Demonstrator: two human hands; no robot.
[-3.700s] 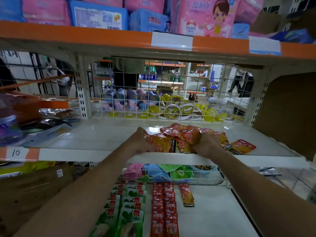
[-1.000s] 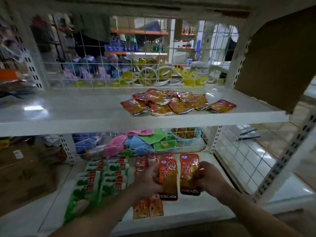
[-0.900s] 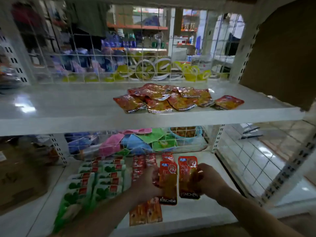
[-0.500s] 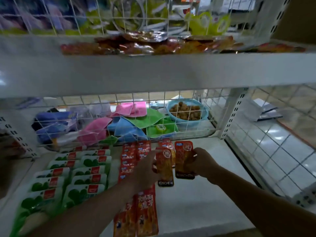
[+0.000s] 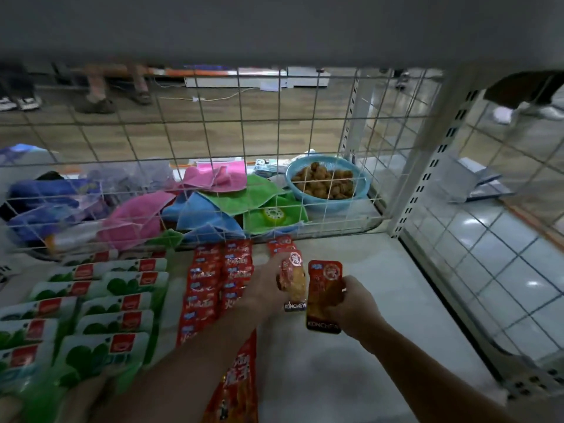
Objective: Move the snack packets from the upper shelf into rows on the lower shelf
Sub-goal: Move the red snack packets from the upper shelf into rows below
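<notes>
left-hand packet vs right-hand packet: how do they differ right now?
The left-hand packet sits higher, beside the red rows; the right-hand packet is lower and further right. The left-hand packet looks bowed and glossy orange; the right-hand packet faces the camera flat and is darker red. The left hand grips its packet's left edge; the right hand grips its packet's right edge. Shared: long shape, KONCHEW band at the bottom, both in hand.
</notes>
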